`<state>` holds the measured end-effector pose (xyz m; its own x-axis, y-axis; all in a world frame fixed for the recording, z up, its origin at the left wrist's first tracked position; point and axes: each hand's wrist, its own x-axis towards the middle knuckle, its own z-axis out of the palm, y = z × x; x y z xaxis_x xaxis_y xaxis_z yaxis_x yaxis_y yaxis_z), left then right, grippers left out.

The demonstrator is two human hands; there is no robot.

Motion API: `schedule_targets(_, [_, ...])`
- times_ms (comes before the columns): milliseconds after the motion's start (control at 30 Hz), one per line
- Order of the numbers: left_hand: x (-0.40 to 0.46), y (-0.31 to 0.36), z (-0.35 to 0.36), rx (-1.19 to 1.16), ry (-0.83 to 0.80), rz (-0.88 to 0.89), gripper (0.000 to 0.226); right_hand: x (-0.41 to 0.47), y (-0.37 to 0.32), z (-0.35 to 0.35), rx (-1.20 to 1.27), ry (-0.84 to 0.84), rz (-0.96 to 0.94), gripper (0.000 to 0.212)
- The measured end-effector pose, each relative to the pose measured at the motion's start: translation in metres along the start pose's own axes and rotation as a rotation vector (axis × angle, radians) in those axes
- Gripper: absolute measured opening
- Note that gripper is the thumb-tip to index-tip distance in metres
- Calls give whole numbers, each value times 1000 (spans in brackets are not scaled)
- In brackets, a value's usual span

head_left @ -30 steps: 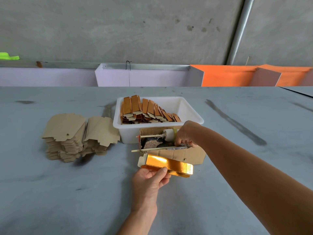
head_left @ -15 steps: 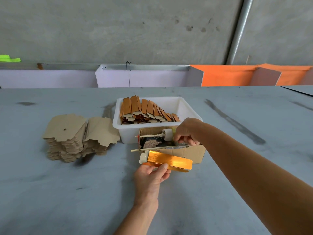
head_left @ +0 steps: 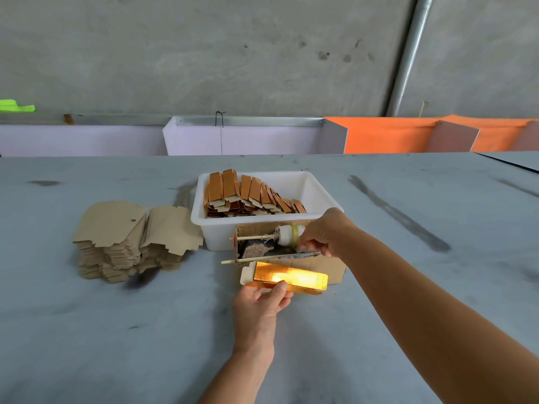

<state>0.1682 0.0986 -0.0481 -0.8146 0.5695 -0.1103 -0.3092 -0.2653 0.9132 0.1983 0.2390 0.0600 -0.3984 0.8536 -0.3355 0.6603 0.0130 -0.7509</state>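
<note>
My left hand (head_left: 259, 307) holds a flat gold foil carton (head_left: 291, 277) by its near edge, thumb on top, just above the table. The carton lies against the front of a small cardboard box (head_left: 332, 265). That box carries a white tape roll (head_left: 285, 234) on a wooden stick. My right hand (head_left: 323, 231) reaches over the box, its curled fingertips pinching at the right end of the roll. What exactly sits between those fingertips is hidden.
A white plastic tub (head_left: 215, 237) behind the box holds several folded gold cartons (head_left: 248, 193). A stack of flat brown card blanks (head_left: 128, 234) lies to the left on the grey table (head_left: 116, 330). White and orange dividers (head_left: 379, 135) line the far edge.
My left hand has carried the gold carton a little away from me, up against the cardboard box. My right hand has stayed at the tape roll, shifting only slightly.
</note>
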Motion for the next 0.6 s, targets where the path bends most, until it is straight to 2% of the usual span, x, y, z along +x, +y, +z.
schedule_targets(300, [3,-1,-2,18,-12,4,11,-11,16,5,80,69,-79,28])
schedule_targets(433, [3,-2,-2,25,-31,16,11,-30,25,4,196,97,-119,17])
schedule_targets(600, [5,-3,-3,35,-33,5,10,-51,38,3,309,146,-159,25])
